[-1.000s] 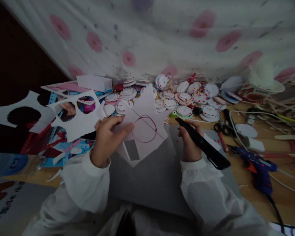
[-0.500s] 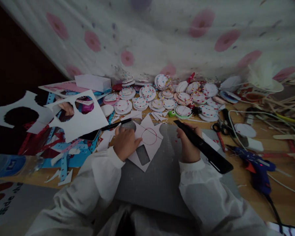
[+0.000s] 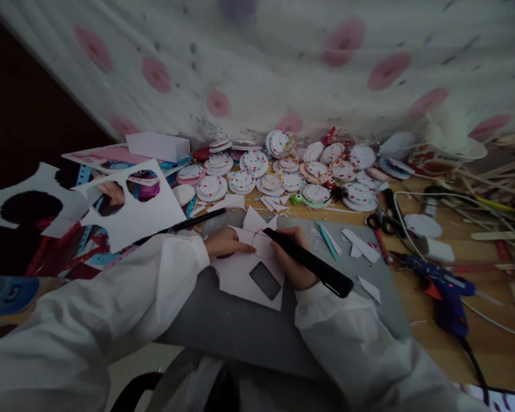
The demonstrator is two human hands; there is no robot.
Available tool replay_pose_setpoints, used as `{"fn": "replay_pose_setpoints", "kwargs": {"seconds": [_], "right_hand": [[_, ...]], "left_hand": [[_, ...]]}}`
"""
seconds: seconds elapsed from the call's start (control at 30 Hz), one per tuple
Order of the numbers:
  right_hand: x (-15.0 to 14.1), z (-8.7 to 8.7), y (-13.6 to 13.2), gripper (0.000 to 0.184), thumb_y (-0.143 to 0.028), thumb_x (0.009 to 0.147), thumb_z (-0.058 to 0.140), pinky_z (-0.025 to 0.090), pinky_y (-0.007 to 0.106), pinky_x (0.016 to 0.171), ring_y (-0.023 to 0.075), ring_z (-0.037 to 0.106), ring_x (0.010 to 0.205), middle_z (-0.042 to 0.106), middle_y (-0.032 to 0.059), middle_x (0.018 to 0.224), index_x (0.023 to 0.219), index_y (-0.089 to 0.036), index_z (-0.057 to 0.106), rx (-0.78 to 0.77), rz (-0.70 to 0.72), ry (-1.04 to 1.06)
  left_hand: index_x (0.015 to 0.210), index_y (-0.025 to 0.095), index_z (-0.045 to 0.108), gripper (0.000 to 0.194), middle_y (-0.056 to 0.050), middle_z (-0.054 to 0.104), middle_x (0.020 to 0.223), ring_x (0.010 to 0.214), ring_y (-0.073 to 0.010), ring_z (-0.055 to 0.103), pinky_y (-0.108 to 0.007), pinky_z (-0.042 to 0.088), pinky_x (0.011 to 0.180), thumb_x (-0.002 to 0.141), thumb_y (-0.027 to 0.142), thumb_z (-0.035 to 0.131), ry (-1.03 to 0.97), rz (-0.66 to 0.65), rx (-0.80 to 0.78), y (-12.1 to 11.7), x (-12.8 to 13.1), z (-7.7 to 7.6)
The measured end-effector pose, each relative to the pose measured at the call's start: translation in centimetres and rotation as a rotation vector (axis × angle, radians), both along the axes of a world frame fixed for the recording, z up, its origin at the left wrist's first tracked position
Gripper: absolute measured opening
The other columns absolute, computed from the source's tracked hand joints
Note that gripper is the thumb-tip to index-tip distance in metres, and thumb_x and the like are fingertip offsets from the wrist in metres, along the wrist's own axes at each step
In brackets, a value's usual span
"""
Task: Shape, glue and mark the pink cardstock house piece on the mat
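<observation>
A white card sheet with a red drawn circle and a rectangular hole lies on a grey mat. My left hand rests flat on the sheet's upper left part, fingers stretched toward the circle. My right hand is wrapped round a long black knife-like tool, and the tool's tip touches the sheet at the red circle. White sleeves cover both arms.
Many white discs with coloured dots are piled at the back. A blue glue gun, black scissors and wooden sticks lie right. Cut-out card sheets and a black pen lie left. Paper scraps litter the mat.
The sheet came down onto the mat and my left hand flattened on it. My right hand moved left and brought the black tool's tip onto the red circle.
</observation>
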State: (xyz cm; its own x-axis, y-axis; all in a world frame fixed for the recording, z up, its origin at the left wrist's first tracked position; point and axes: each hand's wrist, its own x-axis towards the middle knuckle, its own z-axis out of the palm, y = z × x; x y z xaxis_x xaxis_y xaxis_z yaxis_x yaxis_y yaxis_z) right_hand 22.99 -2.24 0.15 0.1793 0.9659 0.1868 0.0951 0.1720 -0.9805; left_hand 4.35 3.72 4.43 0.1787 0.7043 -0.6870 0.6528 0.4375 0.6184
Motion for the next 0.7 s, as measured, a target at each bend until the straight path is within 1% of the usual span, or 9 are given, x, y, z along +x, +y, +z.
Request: {"fn": "replay_pose_setpoints", "kwargs": {"seconds": [0.07,0.17,0.27,0.33,0.37,0.43,0.53,0.6,0.7], "right_hand": [[-0.1,-0.4,0.0,0.022,-0.034,0.075,0.067,0.049,0.038,0.07,0.0213,0.061,0.078,0.065,0.0024,0.086,0.092,-0.023,0.059,-0.031,0.012,-0.002],[-0.2,-0.7,0.0,0.022,-0.036,0.076,0.065,0.049,0.038,0.072,0.0211,0.06,0.08,0.064,0.0018,0.088,0.093,-0.024,0.057,-0.04,0.023,0.012],[-0.5,-0.6,-0.2,0.022,-0.035,0.076,0.066,0.048,0.038,0.071,0.0205,0.059,0.079,0.063,0.0013,0.087,0.094,-0.024,0.057,-0.034,0.029,0.003],[-0.6,-0.6,-0.3,0.022,-0.034,0.076,0.067,0.048,0.038,0.07,0.0206,0.059,0.078,0.063,0.0019,0.086,0.093,-0.023,0.058,-0.028,0.021,0.012],[-0.6,-0.5,-0.3,0.022,-0.033,0.076,0.067,0.048,0.038,0.071,0.0209,0.06,0.079,0.064,0.0024,0.087,0.093,-0.023,0.058,-0.021,0.015,0.024],[-0.5,-0.5,-0.3,0.022,-0.033,0.077,0.067,0.048,0.038,0.071,0.021,0.06,0.081,0.064,0.003,0.089,0.093,-0.022,0.058,-0.005,0.006,0.05],[0.1,-0.6,0.0,0.022,-0.033,0.077,0.067,0.048,0.036,0.068,0.0199,0.06,0.077,0.065,0.0017,0.086,0.094,-0.023,0.057,0.025,-0.004,0.072],[0.6,-0.6,0.2,0.022,-0.033,0.077,0.067,0.047,0.035,0.067,0.0193,0.06,0.076,0.065,0.001,0.084,0.094,-0.023,0.057,0.053,-0.016,0.082],[1.0,-0.5,0.1,0.023,-0.033,0.078,0.067,0.047,0.034,0.067,0.0192,0.06,0.076,0.064,0.0012,0.086,0.096,-0.024,0.057,0.092,-0.023,0.078]], "left_hand": [[0.05,0.018,0.051,0.044,0.008,0.037,0.038,0.035,-0.0061,0.031,-0.024,0.015,0.038,0.052,0.046,0.084,0.009,-0.02,0.053,-0.2,0.2,-0.1],[0.057,0.017,0.057,0.037,0.005,0.047,0.045,0.04,-0.0081,0.041,-0.023,0.022,0.04,0.058,0.044,0.081,-0.034,-0.034,0.107,-0.4,0.4,-0.3],[0.057,0.016,0.058,0.036,0.004,0.051,0.051,0.046,-0.0096,0.046,-0.023,0.025,0.042,0.058,0.044,0.08,0.009,-0.048,0.196,-0.4,0.4,-0.7],[0.056,0.015,0.057,0.038,0.004,0.052,0.053,0.048,-0.0098,0.046,-0.023,0.025,0.043,0.057,0.046,0.08,0.025,-0.054,0.256,-0.5,0.3,-1.0],[0.056,0.015,0.057,0.039,0.004,0.051,0.053,0.048,-0.0095,0.045,-0.022,0.024,0.043,0.057,0.046,0.08,0.007,-0.046,0.259,-0.6,0.2,-1.1],[0.058,0.016,0.056,0.039,0.006,0.048,0.05,0.044,-0.008,0.041,-0.022,0.022,0.043,0.057,0.046,0.08,-0.07,0.002,0.189,-0.9,-0.1,-1.1],[0.06,0.016,0.054,0.039,0.009,0.043,0.044,0.039,-0.0055,0.033,-0.022,0.018,0.041,0.052,0.04,0.085,-0.278,0.127,-0.048,-1.6,-0.4,-0.7],[0.065,0.015,0.056,0.041,0.007,0.05,0.049,0.041,-0.0054,0.039,-0.02,0.022,0.041,0.047,0.034,0.088,-0.433,0.199,-0.189,-2.2,-0.4,-0.4],[0.072,0.014,0.059,0.043,0.003,0.062,0.062,0.051,-0.0077,0.053,-0.02,0.034,0.047,0.047,0.032,0.089,-0.533,0.274,-0.264,-2.9,0.0,-0.1]]}}
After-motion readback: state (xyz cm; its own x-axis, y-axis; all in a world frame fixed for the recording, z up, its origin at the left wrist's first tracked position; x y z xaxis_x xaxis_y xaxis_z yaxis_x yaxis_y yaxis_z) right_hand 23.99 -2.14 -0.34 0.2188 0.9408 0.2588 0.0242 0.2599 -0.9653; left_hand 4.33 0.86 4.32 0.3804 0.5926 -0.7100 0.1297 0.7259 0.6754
